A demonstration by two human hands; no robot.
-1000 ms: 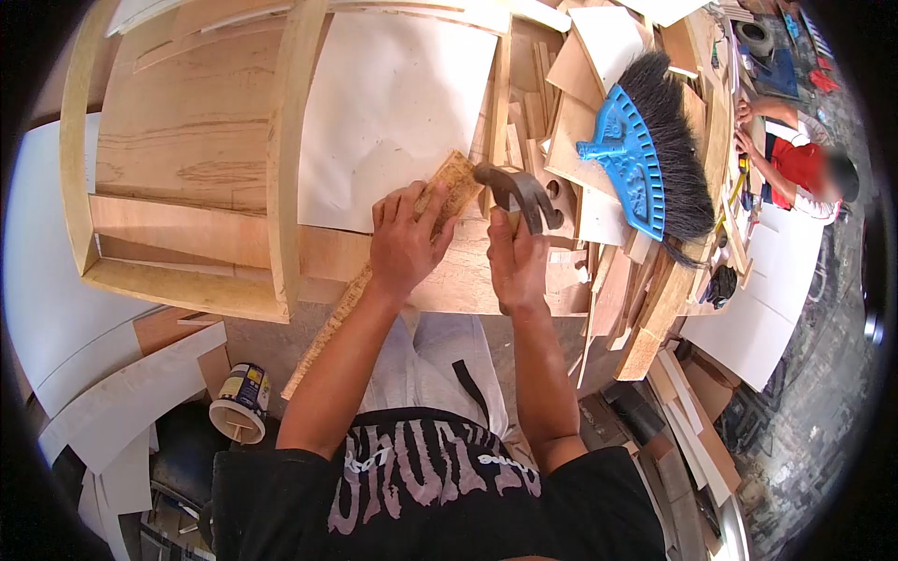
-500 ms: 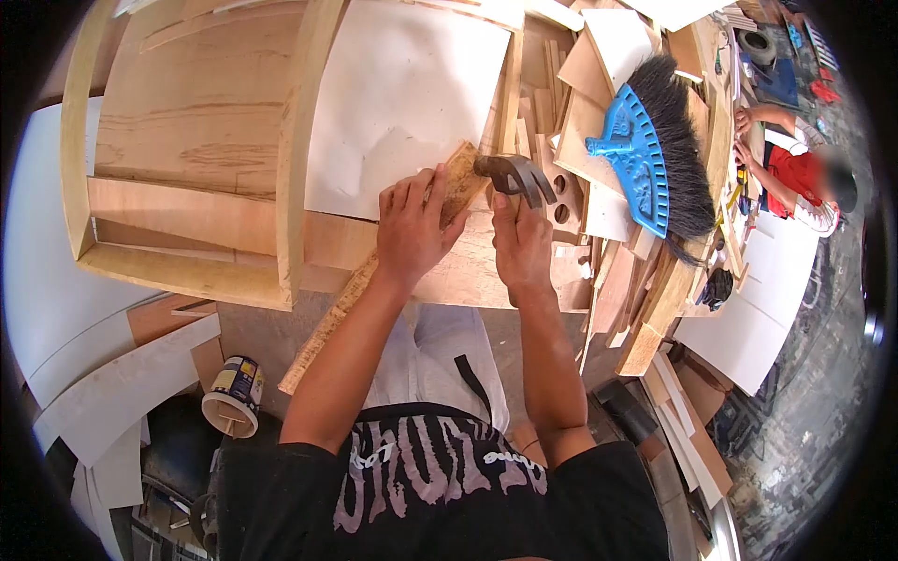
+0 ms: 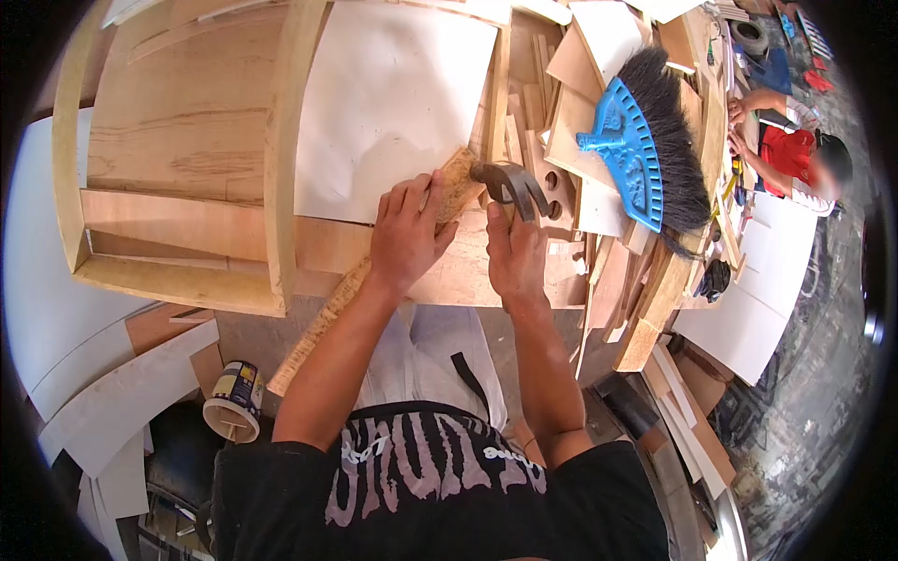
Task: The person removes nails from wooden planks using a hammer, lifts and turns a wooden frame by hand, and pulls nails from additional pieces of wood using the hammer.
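Note:
My left hand (image 3: 409,227) is wrapped over a long, narrow strip of wood (image 3: 323,324) that slants from near my left forearm up to the hammer. In my right hand (image 3: 517,257) is a claw hammer (image 3: 510,187), its handle mostly hidden in my fist. The hammer's face is at the upper end of the strip, at its right edge; whether they touch I cannot tell. Under the strip lie a white panel (image 3: 388,93) and the plywood bench top (image 3: 449,280).
A wooden frame (image 3: 278,159) stands on the left. To the right are a blue broom head (image 3: 629,154) and several wood offcuts (image 3: 645,323). A paint bucket (image 3: 234,402) is on the floor. Another person (image 3: 790,154) works at far right.
The view has shifted slightly, so most things sit a little further left. Both hands keep their holds on the strip and hammer, and the hammer stays by the strip's end.

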